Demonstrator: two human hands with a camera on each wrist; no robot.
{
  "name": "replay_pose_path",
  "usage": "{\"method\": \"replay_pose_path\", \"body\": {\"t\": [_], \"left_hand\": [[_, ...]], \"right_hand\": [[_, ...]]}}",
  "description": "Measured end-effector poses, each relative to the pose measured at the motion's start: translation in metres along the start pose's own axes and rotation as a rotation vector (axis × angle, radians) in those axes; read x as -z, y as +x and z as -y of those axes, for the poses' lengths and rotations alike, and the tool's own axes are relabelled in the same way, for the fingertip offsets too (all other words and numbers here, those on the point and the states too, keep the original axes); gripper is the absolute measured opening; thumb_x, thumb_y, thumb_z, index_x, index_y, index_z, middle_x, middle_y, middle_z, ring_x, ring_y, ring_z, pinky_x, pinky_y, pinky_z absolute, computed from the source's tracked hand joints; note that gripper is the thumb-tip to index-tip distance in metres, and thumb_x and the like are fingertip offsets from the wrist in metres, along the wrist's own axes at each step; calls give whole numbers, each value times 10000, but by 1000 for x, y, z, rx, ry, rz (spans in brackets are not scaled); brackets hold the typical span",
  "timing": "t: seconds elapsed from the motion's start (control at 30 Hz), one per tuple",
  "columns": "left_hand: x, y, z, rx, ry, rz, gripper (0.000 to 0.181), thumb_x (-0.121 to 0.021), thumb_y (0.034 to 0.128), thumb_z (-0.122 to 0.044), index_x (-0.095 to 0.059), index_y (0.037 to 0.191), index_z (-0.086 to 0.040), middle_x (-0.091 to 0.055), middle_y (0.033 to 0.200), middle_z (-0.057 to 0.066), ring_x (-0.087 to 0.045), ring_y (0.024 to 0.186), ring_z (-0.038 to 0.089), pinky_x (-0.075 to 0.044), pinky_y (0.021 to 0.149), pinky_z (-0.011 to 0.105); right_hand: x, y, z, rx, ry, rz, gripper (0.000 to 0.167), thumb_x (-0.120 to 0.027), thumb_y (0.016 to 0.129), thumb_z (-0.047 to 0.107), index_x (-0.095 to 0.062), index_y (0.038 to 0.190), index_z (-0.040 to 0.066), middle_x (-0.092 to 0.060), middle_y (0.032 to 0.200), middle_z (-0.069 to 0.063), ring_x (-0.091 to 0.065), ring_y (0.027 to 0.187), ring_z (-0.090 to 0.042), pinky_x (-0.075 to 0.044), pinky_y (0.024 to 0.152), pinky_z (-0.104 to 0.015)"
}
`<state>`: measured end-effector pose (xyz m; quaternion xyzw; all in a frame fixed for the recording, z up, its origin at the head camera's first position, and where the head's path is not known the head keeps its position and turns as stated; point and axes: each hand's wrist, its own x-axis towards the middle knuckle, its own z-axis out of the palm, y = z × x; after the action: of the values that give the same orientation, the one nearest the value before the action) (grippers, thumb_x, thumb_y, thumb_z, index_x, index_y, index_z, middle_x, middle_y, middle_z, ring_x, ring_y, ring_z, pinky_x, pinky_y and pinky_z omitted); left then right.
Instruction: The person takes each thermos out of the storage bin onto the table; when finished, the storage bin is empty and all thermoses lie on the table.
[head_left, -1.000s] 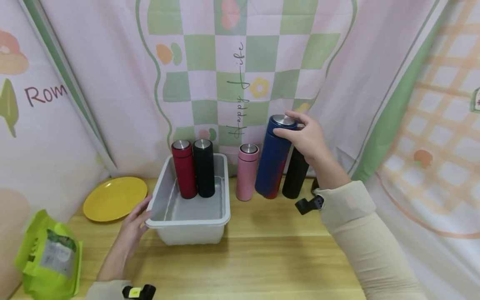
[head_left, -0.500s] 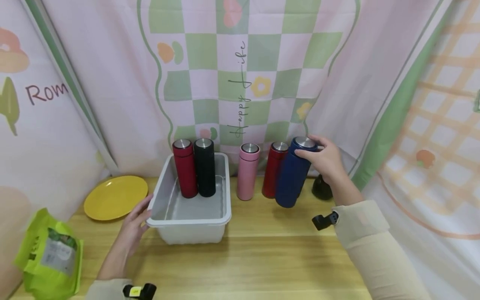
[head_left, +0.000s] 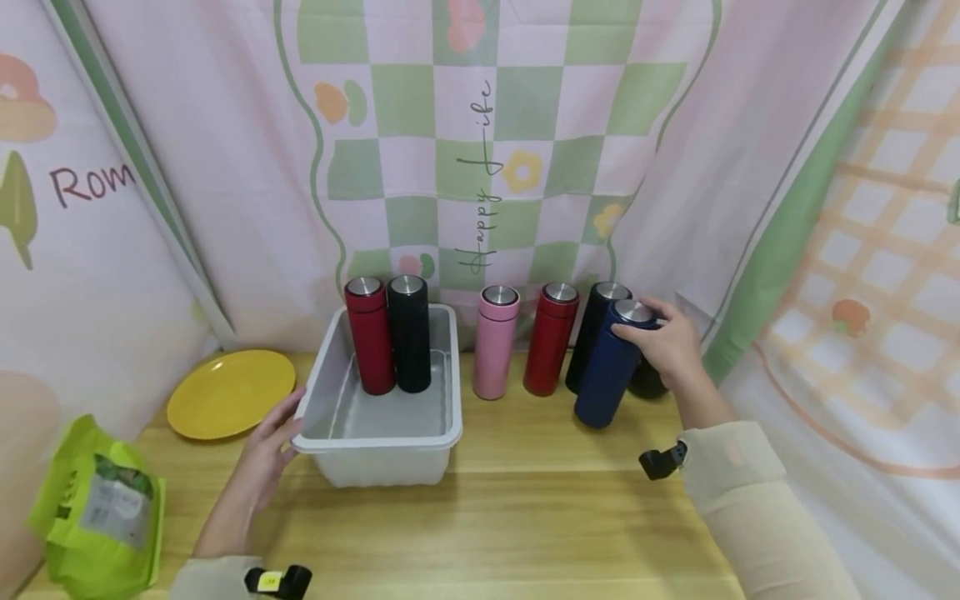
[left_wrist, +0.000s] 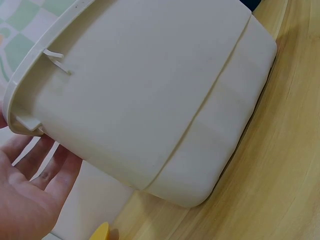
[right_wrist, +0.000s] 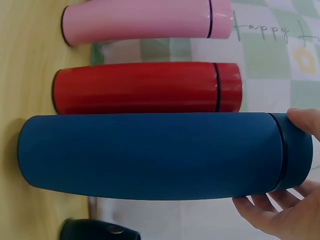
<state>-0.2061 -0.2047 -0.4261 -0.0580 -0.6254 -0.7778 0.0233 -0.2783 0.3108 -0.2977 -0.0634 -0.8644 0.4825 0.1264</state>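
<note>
The right hand [head_left: 670, 340] grips a blue bottle [head_left: 606, 371] round its lid; in the right wrist view the blue bottle [right_wrist: 150, 155] has thumb and fingers on opposite sides of its cap. Behind it stand a black bottle [head_left: 587, 337], and to the left a red bottle [head_left: 551, 342] and a pink bottle [head_left: 495, 350]. The left hand [head_left: 264, 454] holds the left rim of a grey-white tub [head_left: 382, 462], its thumb over the edge and fingers under it in the left wrist view. Inside the tub stand a dark red bottle [head_left: 371, 350] and a black one [head_left: 410, 346].
A yellow plate [head_left: 231, 394] lies left of the tub, against the curtain. Nearer on the left is a green bag [head_left: 105, 508]. A dark rounded object [head_left: 647, 382] sits behind the blue bottle on the right. Patterned cloth hangs at the back.
The right hand has moved the blue bottle right, down and nearer, from in front of the red bottle to in front of the black one. The left hand and tub have stayed in place.
</note>
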Motion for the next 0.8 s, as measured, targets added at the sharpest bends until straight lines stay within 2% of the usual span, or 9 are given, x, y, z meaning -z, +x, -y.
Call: {"method": "replay_pose_path", "body": {"t": [0.43, 0.8], "left_hand": [[-2, -1, 0, -4, -10, 2, 456, -475, 1024, -98, -457, 1469, -197, -501, 1259, -231, -475, 1122, 10, -445, 892, 209], [-1, -1, -2, 23, -12, -4, 465, -478, 1029, -112, -438, 1482, -206, -488, 1268, -204, -465, 1123, 22, -446, 887, 212]], "right_hand": [[-2, 4, -21, -69, -35, -51, 817, -753, 854, 322, -338, 1524, 105, -265, 1541, -184, -346, 1316, -441, -363, 1023, -538], [-2, 3, -22, -63, -26, -18, 823, -742, 865, 305, -309, 1534, 103, -256, 1535, -217, -349, 1308, -460, -365, 1016, -554]]}}
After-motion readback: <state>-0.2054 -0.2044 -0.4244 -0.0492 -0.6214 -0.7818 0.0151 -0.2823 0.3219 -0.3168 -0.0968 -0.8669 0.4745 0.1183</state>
